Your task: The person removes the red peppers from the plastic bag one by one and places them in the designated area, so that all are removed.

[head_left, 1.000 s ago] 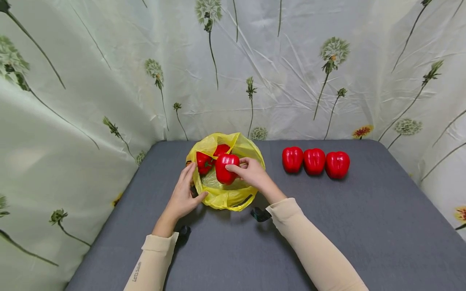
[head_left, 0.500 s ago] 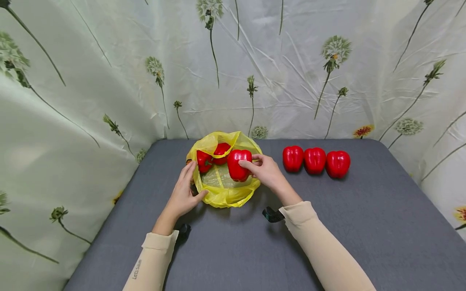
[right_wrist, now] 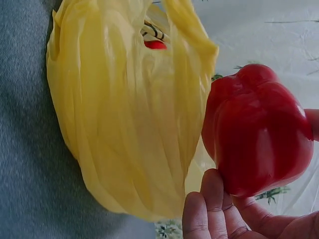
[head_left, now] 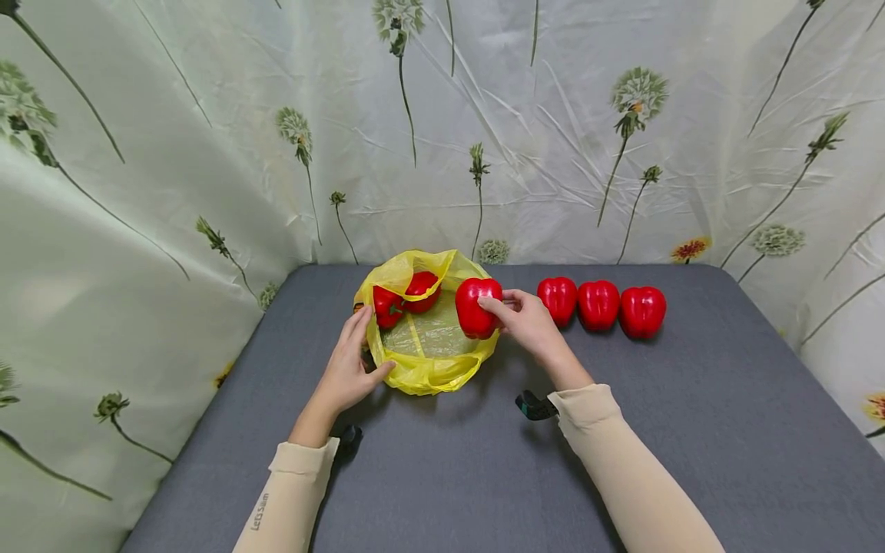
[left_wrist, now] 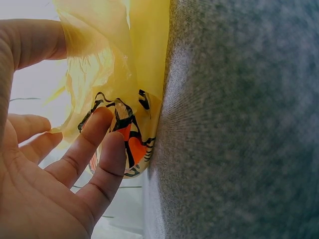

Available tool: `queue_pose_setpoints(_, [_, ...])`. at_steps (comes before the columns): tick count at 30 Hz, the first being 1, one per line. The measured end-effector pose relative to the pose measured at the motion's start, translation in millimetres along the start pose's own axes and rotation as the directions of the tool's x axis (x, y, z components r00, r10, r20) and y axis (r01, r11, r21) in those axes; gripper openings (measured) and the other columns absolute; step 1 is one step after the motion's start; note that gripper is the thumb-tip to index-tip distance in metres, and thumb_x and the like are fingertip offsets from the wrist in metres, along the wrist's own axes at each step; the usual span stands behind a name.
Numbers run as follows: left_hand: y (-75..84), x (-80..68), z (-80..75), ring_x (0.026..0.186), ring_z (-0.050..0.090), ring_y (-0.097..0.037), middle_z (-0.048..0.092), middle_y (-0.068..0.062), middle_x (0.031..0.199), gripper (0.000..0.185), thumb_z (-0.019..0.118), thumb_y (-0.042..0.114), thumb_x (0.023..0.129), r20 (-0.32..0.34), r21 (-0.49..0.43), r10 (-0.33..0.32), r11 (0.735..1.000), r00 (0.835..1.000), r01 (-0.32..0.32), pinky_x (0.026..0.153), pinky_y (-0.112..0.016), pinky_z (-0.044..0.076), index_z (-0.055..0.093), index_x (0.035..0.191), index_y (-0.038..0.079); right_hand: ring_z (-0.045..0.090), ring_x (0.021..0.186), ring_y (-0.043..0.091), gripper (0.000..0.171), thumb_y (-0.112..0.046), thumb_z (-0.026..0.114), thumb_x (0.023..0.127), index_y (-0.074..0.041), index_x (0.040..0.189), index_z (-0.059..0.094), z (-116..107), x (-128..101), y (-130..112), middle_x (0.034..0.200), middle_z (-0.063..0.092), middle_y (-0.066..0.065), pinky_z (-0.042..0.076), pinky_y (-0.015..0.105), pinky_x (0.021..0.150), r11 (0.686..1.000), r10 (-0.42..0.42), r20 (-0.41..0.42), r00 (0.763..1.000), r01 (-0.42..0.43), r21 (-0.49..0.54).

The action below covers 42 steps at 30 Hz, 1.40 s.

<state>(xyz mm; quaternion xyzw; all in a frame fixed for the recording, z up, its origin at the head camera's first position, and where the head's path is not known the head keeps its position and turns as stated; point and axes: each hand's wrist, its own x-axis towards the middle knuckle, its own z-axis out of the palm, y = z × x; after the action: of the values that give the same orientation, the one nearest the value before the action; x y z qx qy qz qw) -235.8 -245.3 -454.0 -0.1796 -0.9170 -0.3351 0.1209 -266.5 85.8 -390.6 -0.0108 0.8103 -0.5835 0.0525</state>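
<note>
Looking down, the head view shows the full layout: right hand point(head_left: 528, 322) grasping a red pepper point(head_left: 478, 307) above the 3 o'clock rim of the yellow bag point(head_left: 429, 372), with two more peppers point(head_left: 404, 296) inside the bag and a row of three peppers point(head_left: 598, 305) on the grey counter point(head_left: 449, 476) toward 3 o'clock. Only the right wrist view shows the pepper seated against the fingers point(right_wrist: 212, 199), thumb on its far side. Only the left wrist view shows the left hand point(left_wrist: 45, 164): fingers point(left_wrist: 107, 159) pressing the bag's printed patch point(left_wrist: 132, 144), thumb pinching the rim at 9 o'clock.
</note>
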Motion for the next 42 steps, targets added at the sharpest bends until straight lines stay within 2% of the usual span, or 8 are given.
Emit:
queue_pose_setpoints(8, [0.3,-1.3,2.4,0.13,0.055,-0.037,0.027,-0.021,0.174,0.102,0.085,0.016,0.089,0.011,-0.001,-0.013,1.0,1.0,0.013,0.074,-0.033,0.053,0.025,0.169,0.0,0.072,0.099,0.025,0.067,-0.046,0.068,0.102,0.0,0.15,0.056,-11.7,-4.4,6.8,0.126,0.072,0.021,0.062,0.041,0.097,0.999,0.04,-0.033,0.999,-0.04,0.002])
queue_pose_setpoints(11, [-0.3,-2.3,3.8,0.144,0.047,-0.041,0.027,-0.022,0.174,0.102,0.085,0.014,0.089,0.016,-0.005,-0.008,1.0,1.0,0.008,0.094,-0.046,0.056,0.024,0.169,-0.001,0.072,0.098,0.024,0.068,-0.047,0.068,0.102,0.0,0.15,0.056,-14.2,-6.5,10.5,0.129,0.072,0.021,0.062,0.041,0.097,0.999,0.047,-0.038,0.998,-0.047,-0.003])
queue_pose_setpoints(15, [-1.0,-3.0,4.5,0.156,0.035,-0.045,0.028,-0.025,0.173,0.101,0.085,0.011,0.088,-0.003,-0.02,0.01,1.0,1.0,-0.01,0.117,-0.061,0.043,0.025,0.168,-0.004,0.07,0.092,0.016,0.066,-0.046,0.067,0.102,0.0,0.148,0.058,-16.3,-6.9,15.0,0.129,0.072,0.021,0.062,0.038,0.094,0.999,0.04,-0.044,0.998,-0.04,0.003])
queue_pose_setpoints(22, [-0.6,-2.7,3.9,0.14,0.048,-0.04,0.029,-0.023,0.173,0.102,0.086,0.012,0.087,-0.005,0.004,0.006,1.0,1.0,-0.006,0.081,-0.041,0.056,0.026,0.168,-0.002,0.069,0.087,0.009,0.065,-0.046,0.066,0.103,0.001,0.147,0.058,-20.6,-4.8,22.8,0.13,0.072,0.022,0.063,0.037,0.093,0.999,0.046,-0.055,0.997,-0.045,0.02])
queue_pose_setpoints(32, [1.5,-1.3,0.6,0.158,0.033,-0.044,0.027,-0.022,0.174,0.104,0.086,0.013,0.088,0.014,-0.026,-0.017,0.999,1.0,0.018,0.123,-0.062,0.038,0.023,0.169,-0.001,0.071,0.085,0.009,0.061,-0.053,0.066,0.102,-0.002,0.137,0.065,-33.3,-5.1,30.9,0.119,0.075,0.014,0.062,0.04,0.099,0.998,0.059,-0.057,0.997,-0.058,0.029])
queue_pose_setpoints(35, [1.2,-1.6,0.2,0.156,0.036,-0.043,0.027,-0.022,0.174,0.104,0.086,0.014,0.088,0.011,-0.019,-0.014,1.0,1.0,0.014,0.118,-0.06,0.044,0.023,0.169,-0.001,0.07,0.085,0.009,0.059,-0.053,0.065,0.102,-0.002,0.132,0.066,-35.9,-5.2,32.4,0.114,0.076,0.01,0.062,0.035,0.095,0.998,0.065,-0.059,0.996,-0.064,0.021])
queue_pose_setpoints(38, [1.8,-1.6,0.2,0.147,0.044,-0.04,0.027,-0.021,0.174,0.104,0.087,0.014,0.088,0.007,-0.007,-0.014,1.0,1.0,0.014,0.097,-0.05,0.055,0.024,0.169,-0.001,0.069,0.085,0.01,0.057,-0.053,0.065,0.103,-0.002,0.129,0.067,-37.5,-5.5,34.0,0.109,0.075,0.008,0.062,0.03,0.089,0.998,0.067,-0.063,0.996,-0.067,0.011])
queue_pose_setpoints(42, [2.8,-1.5,0.2,0.142,0.046,-0.038,0.027,-0.021,0.174,0.104,0.087,0.015,0.088,0.01,-0.003,-0.018,1.0,1.0,0.018,0.081,-0.041,0.052,0.024,0.17,0.0,0.069,0.085,0.01,0.059,-0.052,0.065,0.103,-0.001,0.131,0.066,-39.8,-5.8,37.9,0.112,0.075,0.01,0.061,0.027,0.085,0.997,0.081,-0.065,0.995,-0.082,0.0])
